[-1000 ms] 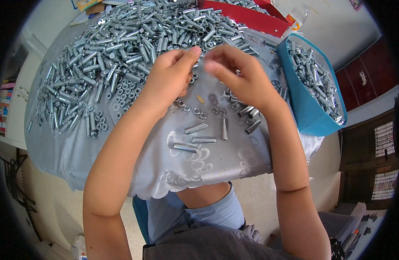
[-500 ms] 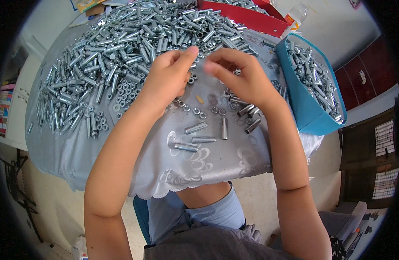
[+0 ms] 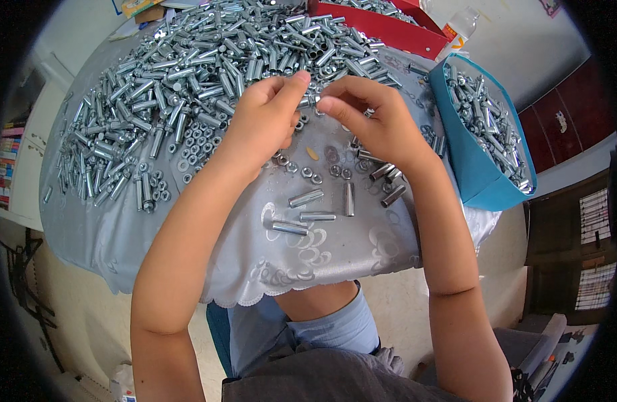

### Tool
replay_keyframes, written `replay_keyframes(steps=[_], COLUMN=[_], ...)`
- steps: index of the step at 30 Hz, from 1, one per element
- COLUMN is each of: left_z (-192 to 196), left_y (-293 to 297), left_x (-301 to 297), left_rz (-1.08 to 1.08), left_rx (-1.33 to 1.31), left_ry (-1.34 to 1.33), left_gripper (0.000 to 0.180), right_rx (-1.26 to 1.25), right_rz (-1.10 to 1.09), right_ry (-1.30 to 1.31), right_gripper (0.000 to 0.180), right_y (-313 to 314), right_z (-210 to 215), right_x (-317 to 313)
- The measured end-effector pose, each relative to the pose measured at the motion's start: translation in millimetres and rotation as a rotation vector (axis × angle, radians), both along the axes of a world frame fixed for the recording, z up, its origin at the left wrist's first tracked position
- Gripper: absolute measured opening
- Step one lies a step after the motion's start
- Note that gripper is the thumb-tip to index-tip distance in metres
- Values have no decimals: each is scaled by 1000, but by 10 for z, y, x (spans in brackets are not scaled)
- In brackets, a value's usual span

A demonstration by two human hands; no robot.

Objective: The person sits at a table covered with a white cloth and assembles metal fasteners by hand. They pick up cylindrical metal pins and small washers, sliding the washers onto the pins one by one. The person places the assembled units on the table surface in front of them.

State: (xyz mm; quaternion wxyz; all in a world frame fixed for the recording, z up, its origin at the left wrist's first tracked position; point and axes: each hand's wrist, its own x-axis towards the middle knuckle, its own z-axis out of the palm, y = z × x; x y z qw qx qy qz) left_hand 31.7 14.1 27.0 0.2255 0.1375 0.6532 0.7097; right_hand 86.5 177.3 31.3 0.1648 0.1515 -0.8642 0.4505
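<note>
The tablecloth (image 3: 238, 264) was silver-grey, patterned with paler ring motifs toward its near hem. The heaped bolts (image 3: 204, 68), the nuts (image 3: 200, 141) and the loose tubes (image 3: 290, 228) displayed a silver metallic finish. The bin (image 3: 476, 157) at the right was teal blue; the box (image 3: 382, 30) at the far edge was red. A small oblong piece (image 3: 312, 154) was yellowish tan. The bottle (image 3: 461, 25) was clear, with orange on its label. The shorts (image 3: 338, 329) were light blue, the shirt (image 3: 335, 372) dark grey and the floor (image 3: 402, 298) cream. The wall panel (image 3: 556, 110) was dark red; the window-like panels (image 3: 595, 216) bore a dark check on white.
</note>
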Motion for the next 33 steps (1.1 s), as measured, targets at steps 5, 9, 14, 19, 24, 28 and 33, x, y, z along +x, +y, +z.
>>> replay_keyframes(steps=[5,9,14,19,24,28,33], left_z=[-23,-1,9,13,13,44,23], left_y=[1,32,13,17,-19,1,-15], left_x=[-9,18,12,32,-2,35,22], left_rz=[-7,21,-3,8,-49,14,-40], left_rx=[21,-8,-21,10,25,6,34], left_ry=[6,24,29,24,-12,-20,-28], left_gripper=[36,36,36,34,34,35,37], right_rx=[-36,-49,134,-7,97,37,97], right_rz=[-18,-32,18,-29,18,-36,-33], right_ry=[89,102,164,98,30,129,-95], right_gripper=[21,19,21,22,22,20,23], right_y=[-33,-44,37,-54,30,-55,17], right_z=[70,116,45,97,27,65,80], right_x=[48,68,17,58,27,51,60])
